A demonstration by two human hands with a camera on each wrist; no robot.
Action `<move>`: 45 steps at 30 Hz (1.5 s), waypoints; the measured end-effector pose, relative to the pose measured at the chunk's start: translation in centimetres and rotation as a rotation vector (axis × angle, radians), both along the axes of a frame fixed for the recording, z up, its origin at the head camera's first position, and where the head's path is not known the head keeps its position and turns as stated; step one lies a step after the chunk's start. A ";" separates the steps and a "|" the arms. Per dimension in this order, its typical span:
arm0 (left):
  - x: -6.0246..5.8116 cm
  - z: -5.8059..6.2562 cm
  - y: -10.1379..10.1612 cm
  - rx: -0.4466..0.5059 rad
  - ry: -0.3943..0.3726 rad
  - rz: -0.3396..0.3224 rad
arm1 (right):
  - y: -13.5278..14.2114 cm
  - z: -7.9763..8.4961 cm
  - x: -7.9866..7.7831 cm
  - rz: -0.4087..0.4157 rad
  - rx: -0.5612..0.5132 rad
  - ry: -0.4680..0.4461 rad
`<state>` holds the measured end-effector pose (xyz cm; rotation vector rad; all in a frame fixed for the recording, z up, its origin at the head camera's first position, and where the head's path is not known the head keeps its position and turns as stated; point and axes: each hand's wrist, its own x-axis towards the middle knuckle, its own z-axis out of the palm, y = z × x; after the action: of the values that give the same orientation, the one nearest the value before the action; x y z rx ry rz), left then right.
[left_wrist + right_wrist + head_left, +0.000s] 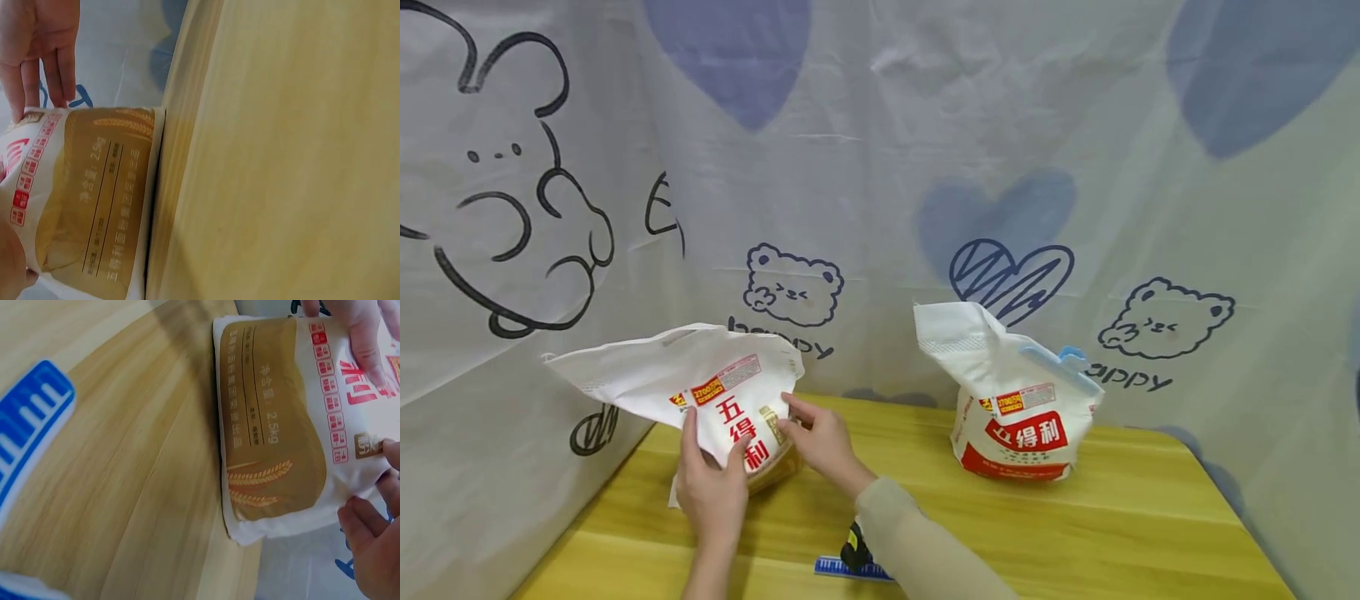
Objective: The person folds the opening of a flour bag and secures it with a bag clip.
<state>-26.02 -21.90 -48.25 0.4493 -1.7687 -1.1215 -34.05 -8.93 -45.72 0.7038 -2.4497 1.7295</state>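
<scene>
A white flour bag with red lettering stands on the left of the table, its flattened top leaning left. My left hand grips its left side, thumb across the printed front. On the bag's right edge, my right hand pinches the side between thumb and fingers. The right wrist view shows the brown lower panel of the flour bag, with wheat ears and 2.5kg printed on it. In the left wrist view, the right hand's fingers touch the bag's side.
A second flour bag stands on the right of the table, a blue clip near its folded top. Close to my right sleeve lie a blue ruler and a black-and-yellow object. Printed curtains border the wooden table.
</scene>
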 end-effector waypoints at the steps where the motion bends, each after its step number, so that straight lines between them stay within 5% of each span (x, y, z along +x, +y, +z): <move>1: -0.1 0.0 0.0 -0.003 -0.006 -0.019 | 0.2 0.0 0.0 -0.014 0.005 0.013; 14: -2.8 -0.2 1.4 -0.091 -0.047 -0.218 | 3.7 -0.4 0.8 -0.253 0.014 0.115; 21: -4.3 0.1 2.7 -0.090 -0.149 -0.369 | 5.8 -0.5 1.1 -0.383 0.012 0.122; 27: -5.3 0.2 3.9 -0.103 -0.148 -0.455 | 7.5 -0.7 1.3 -0.461 0.002 0.115; 45: -6.1 0.0 5.9 -0.170 -0.146 -0.581 | 10.1 -0.9 2.8 -0.542 -0.001 0.120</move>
<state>-32.12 -15.98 -48.23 -0.1031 -2.1772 -1.3370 -31.28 1.19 -46.66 0.1106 -2.2694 1.4288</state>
